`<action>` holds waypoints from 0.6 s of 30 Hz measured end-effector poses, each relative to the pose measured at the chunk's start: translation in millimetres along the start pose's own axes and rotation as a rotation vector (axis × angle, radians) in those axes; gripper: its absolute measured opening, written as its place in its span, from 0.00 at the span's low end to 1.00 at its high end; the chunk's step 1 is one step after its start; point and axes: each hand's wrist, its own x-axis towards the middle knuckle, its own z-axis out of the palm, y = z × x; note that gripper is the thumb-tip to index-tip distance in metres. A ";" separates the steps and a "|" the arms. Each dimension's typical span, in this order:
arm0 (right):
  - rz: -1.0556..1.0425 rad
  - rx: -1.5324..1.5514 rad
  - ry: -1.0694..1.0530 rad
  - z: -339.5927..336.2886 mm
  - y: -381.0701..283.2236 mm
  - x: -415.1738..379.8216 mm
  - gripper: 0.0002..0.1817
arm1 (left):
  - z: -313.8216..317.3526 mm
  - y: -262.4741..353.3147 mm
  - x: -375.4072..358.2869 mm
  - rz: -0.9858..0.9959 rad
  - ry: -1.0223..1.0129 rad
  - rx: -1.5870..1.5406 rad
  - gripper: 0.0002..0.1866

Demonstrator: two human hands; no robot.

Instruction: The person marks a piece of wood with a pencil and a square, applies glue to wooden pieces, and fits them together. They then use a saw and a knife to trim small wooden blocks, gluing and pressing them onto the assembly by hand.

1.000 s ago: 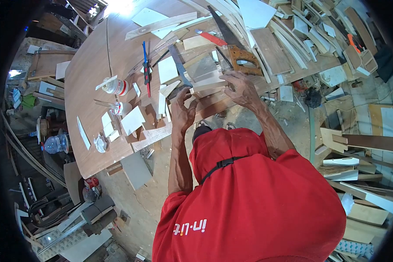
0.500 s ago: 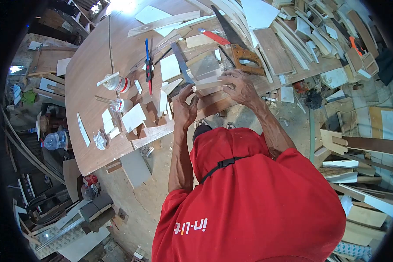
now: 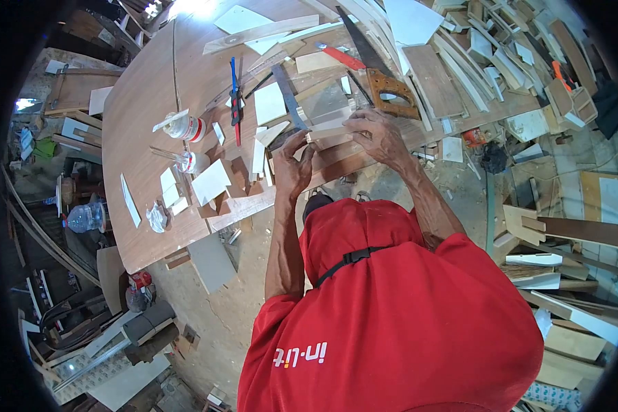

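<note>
A red shirt (image 3: 391,309) fills the foreground; beyond it, the left hand (image 3: 292,170) and right hand (image 3: 380,137) each have a grip closed on one end of a pale wooden piece (image 3: 331,136), near the close edge of the surface (image 3: 141,137); past it lie a blue-grey bar (image 3: 289,95), a handsaw (image 3: 378,66) and a red-handled tool (image 3: 343,58).

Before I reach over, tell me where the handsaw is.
In the head view, the handsaw lies on the table, upper right of centre, its wooden handle just beyond the right hand and its blade beside the red-handled tool.
</note>
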 end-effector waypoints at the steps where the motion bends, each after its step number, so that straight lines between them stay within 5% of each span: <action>1: -0.016 -0.004 0.002 0.8 0.6 0.4 0.12 | 0.2 -0.6 0.1 0.011 0.002 -0.019 0.19; 18: -0.024 0.009 -0.021 2.6 3.9 0.9 0.13 | -0.7 -9.1 2.0 0.000 -0.007 0.014 0.20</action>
